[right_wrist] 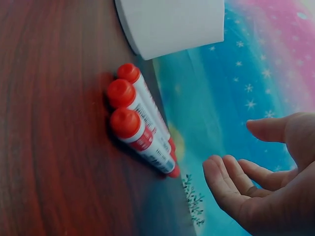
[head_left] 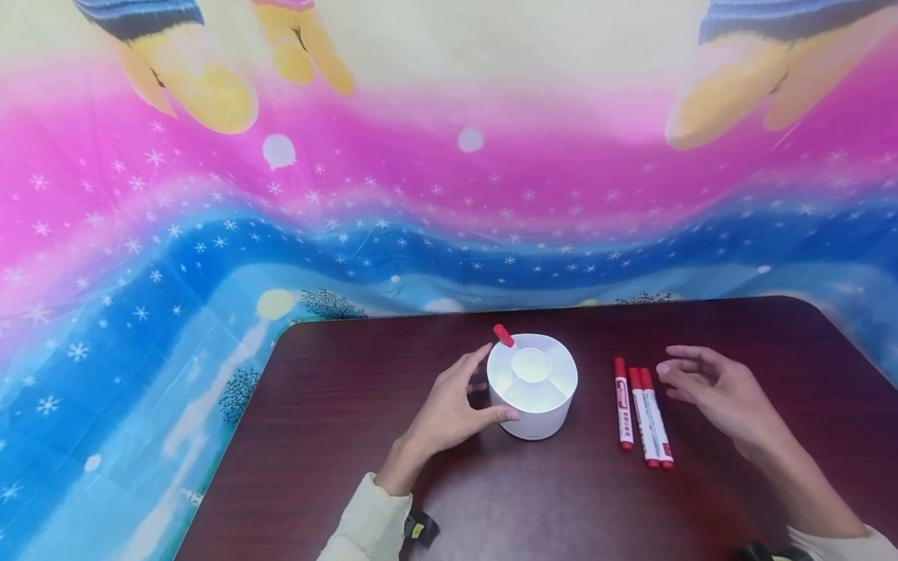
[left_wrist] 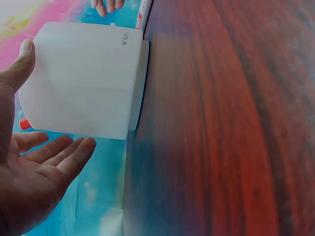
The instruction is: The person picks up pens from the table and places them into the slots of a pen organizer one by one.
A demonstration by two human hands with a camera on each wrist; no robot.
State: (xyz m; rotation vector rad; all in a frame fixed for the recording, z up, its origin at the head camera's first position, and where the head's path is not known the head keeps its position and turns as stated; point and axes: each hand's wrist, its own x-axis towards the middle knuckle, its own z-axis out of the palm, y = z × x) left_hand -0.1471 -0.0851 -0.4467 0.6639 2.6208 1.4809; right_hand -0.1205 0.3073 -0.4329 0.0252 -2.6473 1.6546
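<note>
A round white pen holder (head_left: pixel 535 417) with several compartments stands upright on the table. A marker with a red end (head_left: pixel 503 335) leans in its back left compartment; the rest of it is hidden. My left hand (head_left: pixel 449 405) is around the holder's left side, thumb at the front, fingers (left_wrist: pixel 74 155) extended behind; whether they touch it I cannot tell. Three white markers with red caps (right_wrist: pixel 125 123) lie side by side to the right of the holder. Just right of these markers (head_left: pixel 647 417), my right hand (head_left: pixel 722 393) hovers with loosely bent fingers, holding nothing.
The dark reddish wooden table (head_left: pixel 337 436) has rounded far corners. Behind it and along its left side hangs a pink and blue cloth (head_left: pixel 421 179) printed with snowflakes. Dark straps with devices sit at both wrists, the left one (head_left: pixel 421 530) near the table's front.
</note>
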